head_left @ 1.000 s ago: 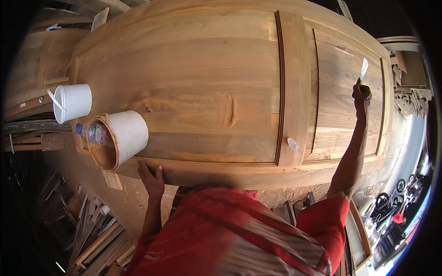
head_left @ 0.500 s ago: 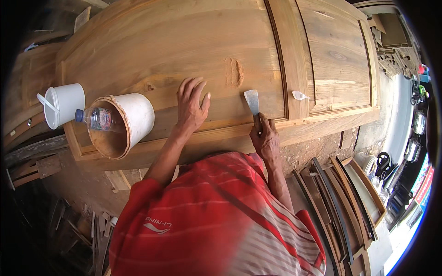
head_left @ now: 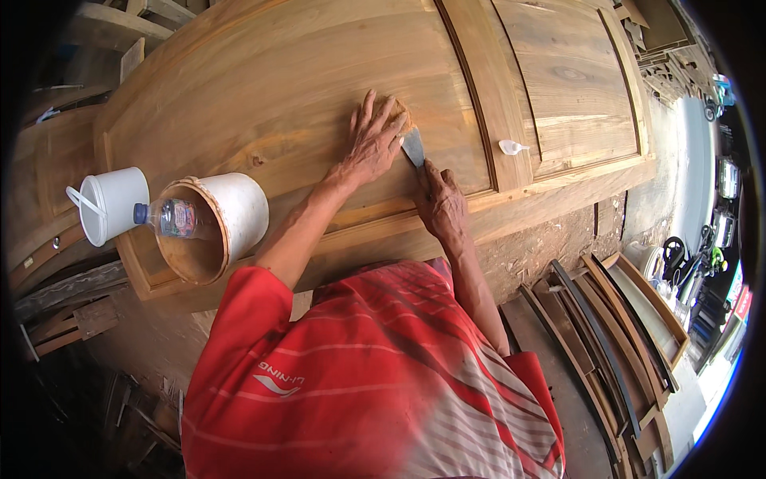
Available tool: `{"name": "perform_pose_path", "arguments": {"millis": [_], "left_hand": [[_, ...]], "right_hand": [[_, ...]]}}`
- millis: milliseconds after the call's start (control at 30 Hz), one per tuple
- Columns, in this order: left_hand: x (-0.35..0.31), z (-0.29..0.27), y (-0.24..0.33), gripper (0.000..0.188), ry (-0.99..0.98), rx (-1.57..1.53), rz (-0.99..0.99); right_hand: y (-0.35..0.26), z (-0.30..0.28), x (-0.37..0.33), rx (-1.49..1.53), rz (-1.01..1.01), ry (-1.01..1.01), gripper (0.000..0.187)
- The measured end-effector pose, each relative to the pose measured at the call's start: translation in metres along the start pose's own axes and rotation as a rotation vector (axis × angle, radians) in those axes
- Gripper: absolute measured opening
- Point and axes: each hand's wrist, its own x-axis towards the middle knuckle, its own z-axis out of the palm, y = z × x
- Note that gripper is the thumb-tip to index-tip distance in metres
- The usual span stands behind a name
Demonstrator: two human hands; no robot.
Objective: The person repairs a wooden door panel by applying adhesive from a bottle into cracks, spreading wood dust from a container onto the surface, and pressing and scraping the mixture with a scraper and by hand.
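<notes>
Nearest to me is the person's red-and-white striped shirt (head_left: 359,375), with both forearms reaching away from it over the near edge of the large, pale wooden door panel (head_left: 279,88) that lies flat.

The right hand (head_left: 441,203) is closed around the handle of a small metal putty knife (head_left: 413,148). Its long axis runs up and slightly left from the fist, so the blade tip points toward the left hand (head_left: 371,144). That hand lies open, palm down, fingers spread flat on the wood just beyond and to the left of the blade. Under its fingertips sits a darker, orange-brown patch on the grain (head_left: 400,112), and the blade's tip ends right beside it. So the patch lies straight ahead of the knife, touching the left hand, and the two hands are close together.

Off to the person's left, near the door's edge, a white plastic bucket (head_left: 215,227) lies tipped on its side with a clear plastic bottle (head_left: 171,217) across its mouth, and a smaller white tub (head_left: 116,203) stands beside it.

Farther right, a small white spoon-like thing (head_left: 511,147) rests on the raised rail.
</notes>
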Motion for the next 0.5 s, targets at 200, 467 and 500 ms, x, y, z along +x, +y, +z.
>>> {"name": "perform_pose_path", "arguments": {"millis": [200, 467, 500], "left_hand": [[-0.005, -0.002, 0.006, 0.047, 0.026, -0.013, 0.05], [-0.003, 0.003, 0.021, 0.058, -0.03, -0.031, 0.057], [-0.002, 0.004, 0.022, 0.058, -0.032, -0.031, 0.058]], "right_hand": [[0.004, 0.002, 0.001, 0.047, -0.077, 0.1, 0.055], [0.018, -0.007, -0.005, 0.074, 0.023, 0.091, 0.057], [0.021, -0.008, -0.005, 0.061, 0.012, 0.1, 0.057]]}}
